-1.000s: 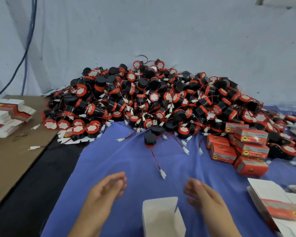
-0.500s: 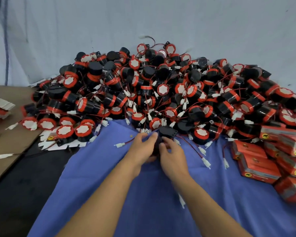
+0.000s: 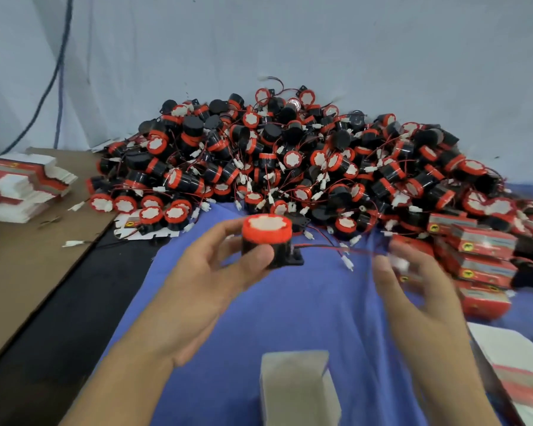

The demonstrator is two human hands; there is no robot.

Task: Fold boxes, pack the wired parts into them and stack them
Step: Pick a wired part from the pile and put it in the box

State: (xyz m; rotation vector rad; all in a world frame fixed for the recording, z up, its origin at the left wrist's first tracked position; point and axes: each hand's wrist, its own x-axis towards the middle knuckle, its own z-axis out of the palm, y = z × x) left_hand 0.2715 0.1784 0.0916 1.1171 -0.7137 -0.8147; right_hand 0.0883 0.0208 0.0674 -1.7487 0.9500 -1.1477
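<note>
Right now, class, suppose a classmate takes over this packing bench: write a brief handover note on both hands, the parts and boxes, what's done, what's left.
Left hand: grips one wired part above the blue cloth.
Right hand: blurred; seems to pinch that part's wire at its far end.
Open folded box stands nearest, between the forearms.
Done: packed red boxes stacked at right.
Left: pack this part, close and stack the box; the pile of parts and flat box blanks at left wait.

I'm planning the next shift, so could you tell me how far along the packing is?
Done: several closed boxes stacked at right. In hand: left hand grips one part, right hand holds its wire; an open box waits below. Left: the big pile.
</note>
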